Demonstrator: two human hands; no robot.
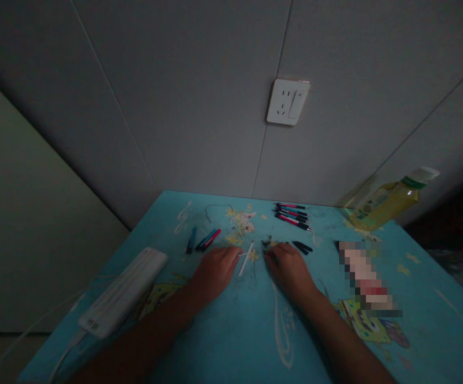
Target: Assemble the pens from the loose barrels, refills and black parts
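My left hand (217, 269) is closed in a pinch on a thin white stick (242, 254), perhaps a pen refill, most of it hidden by the fingers. Just right of it, another thin white stick (246, 260) lies slanted on the table. My right hand (289, 266) rests with curled fingers at a small pile of dark parts (266, 242); what its fingertips hold is hidden. Several black pen parts (303, 247) lie beyond its knuckles. Blue and red pen barrels (208, 240) lie past my left hand.
Several finished-looking pens (291, 215) lie in a row near the wall. A white power strip (123, 293) with a cable is at the left. A bottle of yellow liquid (387, 205) and a pixelated flat item (365, 274) are at the right. A wall socket (288, 102) sits above the patterned blue tabletop (231, 330).
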